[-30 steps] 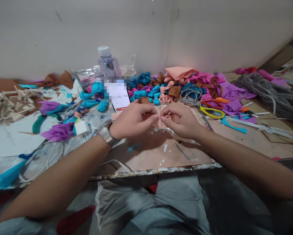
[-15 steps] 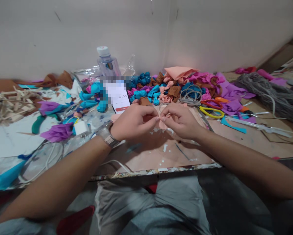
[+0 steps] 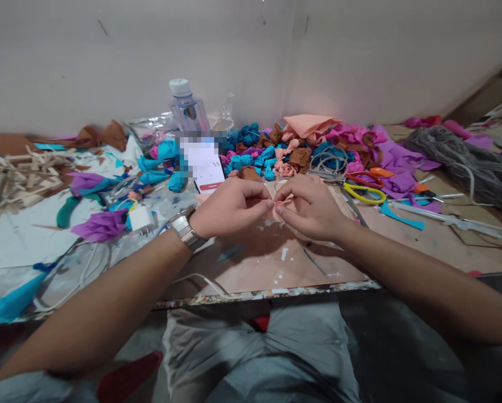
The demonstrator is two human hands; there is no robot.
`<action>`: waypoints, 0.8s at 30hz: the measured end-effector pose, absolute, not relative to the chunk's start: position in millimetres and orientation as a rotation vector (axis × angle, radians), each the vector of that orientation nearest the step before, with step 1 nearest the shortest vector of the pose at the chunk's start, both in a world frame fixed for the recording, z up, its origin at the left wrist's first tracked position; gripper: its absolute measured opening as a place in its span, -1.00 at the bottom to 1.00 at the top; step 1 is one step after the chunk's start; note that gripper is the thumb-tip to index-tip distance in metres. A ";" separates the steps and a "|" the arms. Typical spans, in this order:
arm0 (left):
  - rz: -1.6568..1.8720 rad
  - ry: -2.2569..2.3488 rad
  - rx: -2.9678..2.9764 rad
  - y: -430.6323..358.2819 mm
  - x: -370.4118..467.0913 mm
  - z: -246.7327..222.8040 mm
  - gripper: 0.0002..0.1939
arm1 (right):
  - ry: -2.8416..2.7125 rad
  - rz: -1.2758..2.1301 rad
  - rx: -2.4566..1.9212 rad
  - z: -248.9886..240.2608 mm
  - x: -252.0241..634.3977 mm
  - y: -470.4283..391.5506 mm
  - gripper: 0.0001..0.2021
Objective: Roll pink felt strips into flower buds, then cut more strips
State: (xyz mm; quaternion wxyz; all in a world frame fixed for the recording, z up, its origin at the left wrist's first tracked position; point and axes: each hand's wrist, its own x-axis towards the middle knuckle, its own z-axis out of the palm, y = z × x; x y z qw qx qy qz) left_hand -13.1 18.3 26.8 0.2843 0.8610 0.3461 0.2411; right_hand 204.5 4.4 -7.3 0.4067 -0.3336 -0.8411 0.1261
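Observation:
My left hand (image 3: 234,207) and my right hand (image 3: 313,207) meet over the middle of the table. Thumb and forefinger of each pinch a small piece of peach crepe paper (image 3: 278,208), mostly hidden by the fingers. A metal watch is on my left wrist. Just behind the hands lies a pile of twisted and rolled crepe paper (image 3: 265,157) in blue, brown, peach and pink. A phone (image 3: 206,168) showing a timer leans left of the pile. Yellow-handled scissors (image 3: 365,194) lie to the right of my right hand.
A bottle (image 3: 188,109) stands at the back. Wooden sticks (image 3: 28,173) and a white charger plug (image 3: 141,218) are on the left. A glue gun (image 3: 433,198), a clear stick and a grey yarn bundle (image 3: 464,162) lie right. The table edge (image 3: 267,295) is near my lap.
The fingers of my right hand have shifted slightly around the peach paper, and less of it hangs below them. Both hands stay in nearly the same place.

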 end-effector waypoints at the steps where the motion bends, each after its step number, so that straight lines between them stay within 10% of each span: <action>1: 0.638 0.923 2.295 18.0 -13.0 26.6 -0.74 | -2.126 0.317 -0.851 -7.6 204.7 4.3 -0.97; 24: 0.317 0.830 2.206 27.2 -22.3 32.7 -0.64 | -2.107 0.400 -0.888 -13.0 205.2 6.5 -0.95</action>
